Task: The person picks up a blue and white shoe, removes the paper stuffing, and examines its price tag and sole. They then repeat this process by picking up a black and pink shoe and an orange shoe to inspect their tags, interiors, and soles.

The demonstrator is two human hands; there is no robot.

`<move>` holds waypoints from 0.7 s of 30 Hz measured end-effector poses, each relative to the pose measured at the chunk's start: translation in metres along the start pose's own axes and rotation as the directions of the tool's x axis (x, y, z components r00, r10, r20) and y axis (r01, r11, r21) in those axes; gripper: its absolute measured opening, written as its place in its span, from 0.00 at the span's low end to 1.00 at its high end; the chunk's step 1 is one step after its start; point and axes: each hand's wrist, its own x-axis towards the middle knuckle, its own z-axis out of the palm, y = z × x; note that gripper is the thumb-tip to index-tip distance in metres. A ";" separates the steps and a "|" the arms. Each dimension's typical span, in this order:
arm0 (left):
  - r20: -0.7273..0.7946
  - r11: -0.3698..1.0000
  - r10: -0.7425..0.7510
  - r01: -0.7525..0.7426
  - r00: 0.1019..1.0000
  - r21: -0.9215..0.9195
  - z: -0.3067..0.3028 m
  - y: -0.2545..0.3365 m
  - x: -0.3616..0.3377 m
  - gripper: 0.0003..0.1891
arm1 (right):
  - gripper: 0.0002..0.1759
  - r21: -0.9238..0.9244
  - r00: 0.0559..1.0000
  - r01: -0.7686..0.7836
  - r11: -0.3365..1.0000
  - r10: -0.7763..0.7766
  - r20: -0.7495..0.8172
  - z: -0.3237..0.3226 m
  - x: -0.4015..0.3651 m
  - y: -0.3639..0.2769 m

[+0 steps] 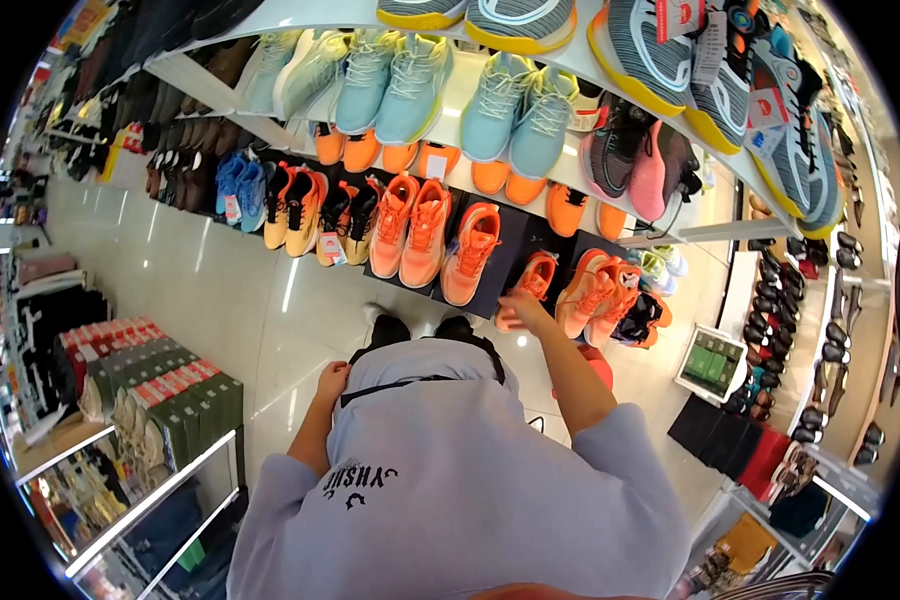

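Note:
My right hand (520,310) reaches to the lower shelf, its fingers closed on the side of an orange sneaker (540,276). Left of that shoe, another orange sneaker (471,255) stands toe toward me, with a matching orange pair (412,230) beside it. To the right sits a further pair of orange sneakers (592,298). My left hand (333,379) hangs low by my hip, fingers curled in, with nothing showing in it.
Above, a white shelf carries light blue sneakers (395,90), and a higher one holds grey shoes with yellow soles (635,60). Stacked green shoe boxes (185,390) stand behind at left. A small screen (711,363) is at right. Part of a red object (597,368) shows under my right arm.

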 end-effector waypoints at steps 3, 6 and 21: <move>0.065 0.971 -0.099 0.110 0.993 -0.211 -0.020 0.021 -0.017 0.21 | 0.57 0.082 0.884 0.418 0.905 -0.385 -0.267 0.021 0.003 -0.065; 0.078 0.899 -0.177 0.194 0.981 -0.393 -0.039 0.013 -0.026 0.21 | 0.50 0.495 0.805 0.593 0.635 -0.474 -0.357 0.014 0.006 -0.142; 0.082 0.945 -0.197 0.211 0.977 -0.250 -0.052 -0.202 0.002 0.18 | 0.23 0.797 0.768 0.578 0.176 -0.448 -0.458 0.016 -0.055 -0.228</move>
